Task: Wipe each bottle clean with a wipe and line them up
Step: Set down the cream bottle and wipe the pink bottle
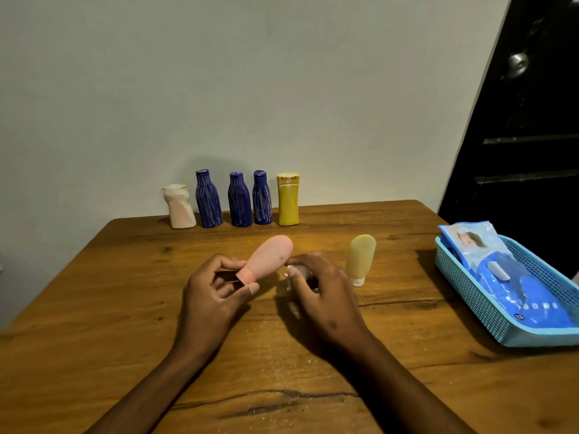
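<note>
My left hand (216,296) pinches the threaded neck of a pink capless bottle (271,256), which tilts up and away over the table. My right hand (322,296) is beside it, its fingers curled round a crumpled whitish wipe (286,288) that mostly hides under the hand. A pale yellow tube (361,258) stands on its white cap to the right of my hands. Along the wall stands a row: a pale pink bottle (179,206), three blue bottles (208,198) (239,199) (262,197) and a yellow bottle (288,199).
A blue plastic basket (488,311) at the right table edge holds a blue pack of wipes (513,277). The wooden table (125,324) carries white crumbs near the front. A dark door (526,136) is at the right.
</note>
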